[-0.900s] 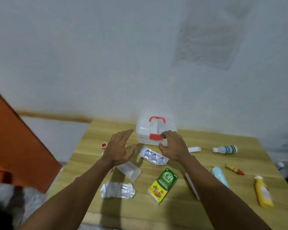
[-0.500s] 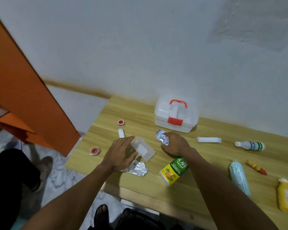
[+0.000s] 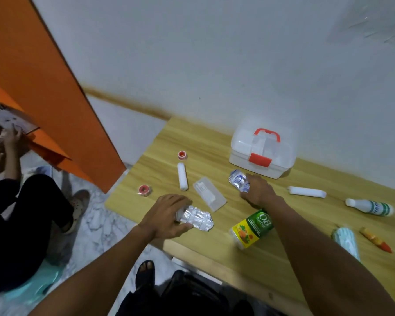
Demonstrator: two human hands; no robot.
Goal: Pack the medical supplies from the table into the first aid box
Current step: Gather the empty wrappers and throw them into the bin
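While my left hand (image 3: 164, 215) curls round a foil pack (image 3: 197, 217) at the table's (image 3: 201, 137) front edge and my right hand (image 3: 258, 192) pinches a blister strip (image 3: 238, 183) before the latched first aid box (image 3: 262, 153) by the back edge, unlatching it could shake one loose.

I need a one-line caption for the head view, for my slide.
Left hand grips a foil pack, right hand a blister pack; the closed box stands on the table.

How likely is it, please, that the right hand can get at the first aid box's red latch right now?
Probably yes: the right hand sits just before the red latch with only bare table between, though it holds a blister pack.
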